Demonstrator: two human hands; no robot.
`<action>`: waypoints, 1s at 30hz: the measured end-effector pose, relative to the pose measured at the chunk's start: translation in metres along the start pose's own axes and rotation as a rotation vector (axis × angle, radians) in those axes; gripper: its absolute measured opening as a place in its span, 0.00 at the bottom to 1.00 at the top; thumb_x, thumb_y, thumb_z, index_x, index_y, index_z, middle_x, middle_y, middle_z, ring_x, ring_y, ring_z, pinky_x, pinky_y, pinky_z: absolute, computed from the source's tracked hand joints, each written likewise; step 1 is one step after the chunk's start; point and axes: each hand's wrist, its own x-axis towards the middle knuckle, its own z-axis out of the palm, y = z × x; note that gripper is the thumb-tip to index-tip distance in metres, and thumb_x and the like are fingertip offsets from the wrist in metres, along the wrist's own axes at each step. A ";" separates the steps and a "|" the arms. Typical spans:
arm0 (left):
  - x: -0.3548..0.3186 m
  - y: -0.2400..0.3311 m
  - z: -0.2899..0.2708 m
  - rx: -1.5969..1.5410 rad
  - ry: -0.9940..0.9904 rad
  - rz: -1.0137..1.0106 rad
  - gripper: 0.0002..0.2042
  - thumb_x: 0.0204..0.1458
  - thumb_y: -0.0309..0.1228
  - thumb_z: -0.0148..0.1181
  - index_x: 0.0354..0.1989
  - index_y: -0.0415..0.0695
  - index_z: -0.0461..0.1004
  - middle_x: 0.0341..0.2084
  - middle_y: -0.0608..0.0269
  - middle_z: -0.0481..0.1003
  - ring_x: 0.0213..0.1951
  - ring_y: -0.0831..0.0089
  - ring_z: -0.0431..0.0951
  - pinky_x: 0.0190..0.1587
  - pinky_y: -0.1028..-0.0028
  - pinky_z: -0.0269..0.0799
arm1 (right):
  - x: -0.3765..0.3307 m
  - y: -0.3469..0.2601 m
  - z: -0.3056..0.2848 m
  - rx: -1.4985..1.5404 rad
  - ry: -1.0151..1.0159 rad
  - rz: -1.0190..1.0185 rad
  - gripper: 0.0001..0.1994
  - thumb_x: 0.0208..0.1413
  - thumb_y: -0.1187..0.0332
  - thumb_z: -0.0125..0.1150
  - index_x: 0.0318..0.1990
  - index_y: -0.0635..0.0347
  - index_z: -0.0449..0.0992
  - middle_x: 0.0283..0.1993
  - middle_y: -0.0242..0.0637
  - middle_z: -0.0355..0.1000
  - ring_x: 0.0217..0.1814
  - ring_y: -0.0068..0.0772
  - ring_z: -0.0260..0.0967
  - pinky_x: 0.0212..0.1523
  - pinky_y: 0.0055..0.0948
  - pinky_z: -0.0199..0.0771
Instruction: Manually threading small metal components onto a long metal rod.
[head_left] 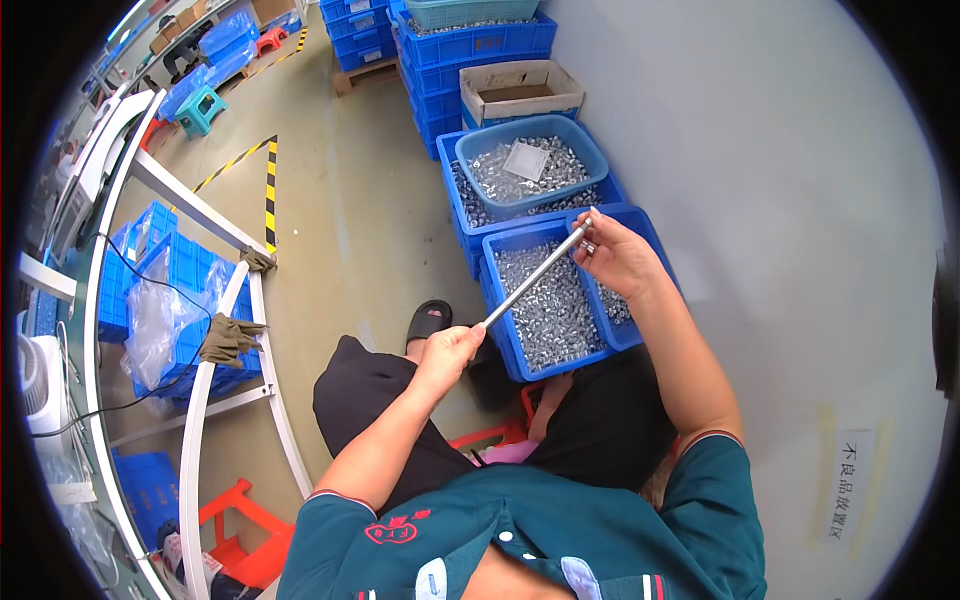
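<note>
Two hands share one thin metal rod (pixel 537 272): the left hand (pixel 447 350) is fisted round its lower end. The right hand (pixel 615 255) pinches small metal pieces (pixel 588 243) at its tip, above a blue bin (pixel 500 320) of shiny parts.

Single view only, so I note nothing shared between views. Head camera sits on the person's brow, looking steeply down over the chest and lap; I see both forearms rising from the lower edge. Left hand (pixel 447 350) and right hand (pixel 618 258) sit near centre, close in. Fisheye bends the white bench frame (pixel 200 400) at left; blue bins (pixel 500 290) lie ahead on the floor, a grey wall to the right.
</note>
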 end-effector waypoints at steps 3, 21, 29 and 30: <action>-0.001 0.001 0.003 -0.080 -0.010 -0.027 0.21 0.55 0.45 0.52 0.14 0.48 0.62 0.11 0.78 0.59 0.14 0.89 0.52 0.17 0.84 0.45 | -0.001 0.003 0.005 -0.059 0.095 -0.050 0.08 0.56 0.63 0.55 0.34 0.58 0.72 0.28 0.27 0.63 0.28 0.20 0.59 0.29 0.21 0.59; 0.027 -0.007 0.025 0.160 0.005 -0.111 0.22 0.55 0.47 0.49 0.16 0.43 0.66 0.11 0.71 0.62 0.17 0.81 0.60 0.22 0.77 0.56 | -0.022 -0.009 -0.001 -1.651 0.520 -0.171 0.14 0.48 0.58 0.58 0.35 0.60 0.75 0.32 0.45 0.74 0.35 0.44 0.73 0.37 0.38 0.69; 0.045 0.036 0.076 0.106 -0.215 -0.273 0.12 0.46 0.32 0.53 0.39 0.41 0.69 0.15 0.72 0.62 0.13 0.85 0.56 0.13 0.80 0.48 | -0.037 0.070 -0.008 -2.222 -0.236 -0.512 0.07 0.45 0.69 0.52 0.32 0.54 0.74 0.29 0.37 0.71 0.33 0.40 0.72 0.30 0.36 0.72; 0.049 0.036 0.077 0.003 -0.347 -0.362 0.17 0.50 0.34 0.51 0.48 0.43 0.64 0.16 0.73 0.61 0.13 0.85 0.54 0.12 0.81 0.45 | -0.034 0.068 -0.012 -2.243 -0.250 -0.536 0.06 0.44 0.69 0.52 0.30 0.54 0.74 0.29 0.37 0.71 0.33 0.40 0.72 0.30 0.36 0.72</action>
